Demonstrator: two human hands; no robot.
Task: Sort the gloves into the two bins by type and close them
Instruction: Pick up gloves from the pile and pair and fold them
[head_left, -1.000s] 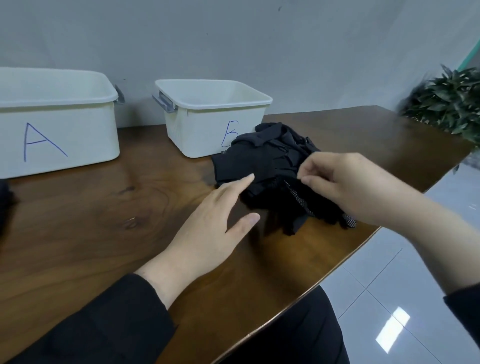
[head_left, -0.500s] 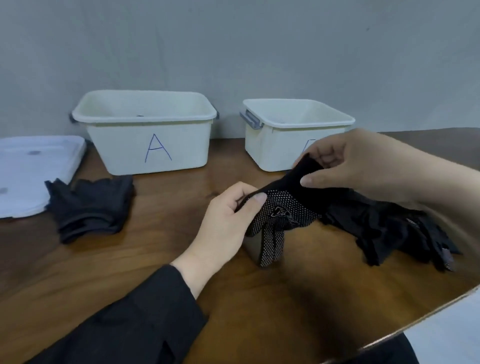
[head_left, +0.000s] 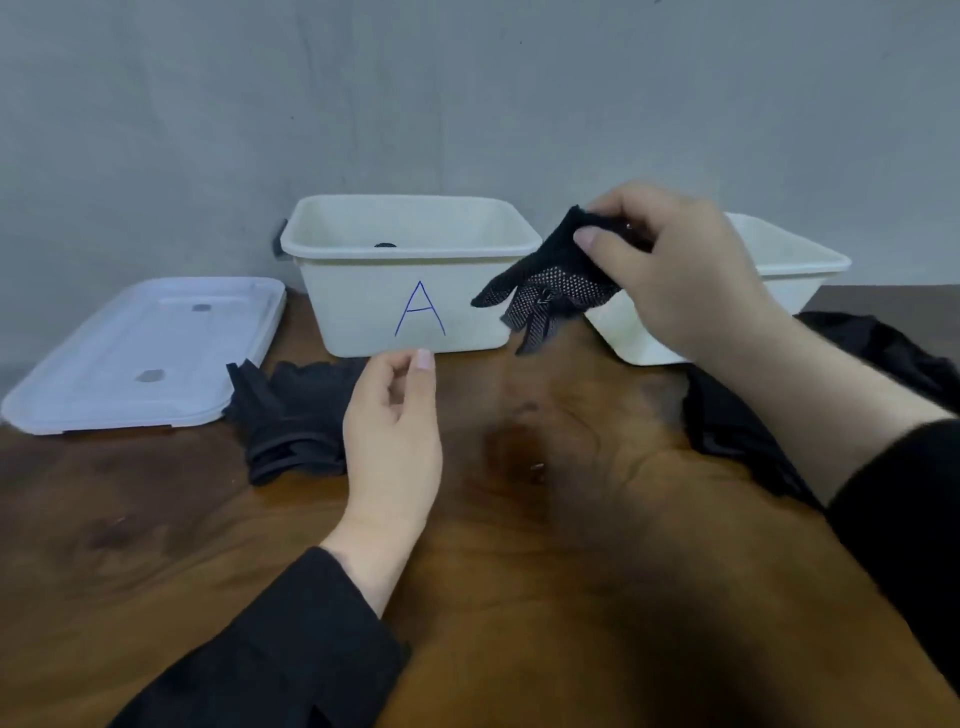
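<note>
The right hand (head_left: 670, 270) pinches a black dotted glove (head_left: 550, 283) by its cuff, right of centre — it hangs in the air between bin A (head_left: 410, 275) and the second bin (head_left: 779, 291). The left hand (head_left: 395, 426) hovers lower centre over the wooden table (head_left: 519, 571), fingers loosely curled and holding nothing, beside a dark glove pile (head_left: 291, 415). Another pile (head_left: 737, 415) lies at right, white lids (head_left: 140, 353) at left — something small and dark, perhaps a glove, shows inside bin A.
</note>
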